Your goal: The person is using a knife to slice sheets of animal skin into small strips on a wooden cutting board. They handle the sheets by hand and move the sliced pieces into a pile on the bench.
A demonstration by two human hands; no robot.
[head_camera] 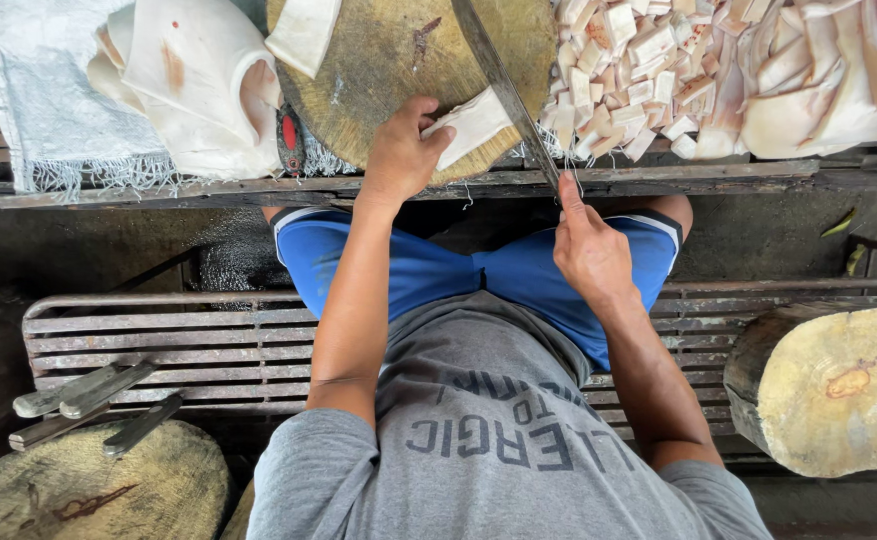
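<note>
My left hand (pixel 402 150) presses a pale strip of fat (pixel 474 122) down on the near edge of a round wooden chopping block (pixel 399 60). My right hand (pixel 589 250) grips the handle of a long knife (pixel 494 70), whose blade runs up across the block just right of the strip. A second pale slab (pixel 304 35) lies at the block's upper left. I sit in blue shorts and a grey shirt.
A heap of cut pale cubes (pixel 629 70) and larger slabs (pixel 819 70) lies to the right of the block. Big white pieces (pixel 194 85) rest on a woven sack at left. Spare knives (pixel 89 405) lie on a metal grate; log blocks (pixel 839 385) stand at both lower corners.
</note>
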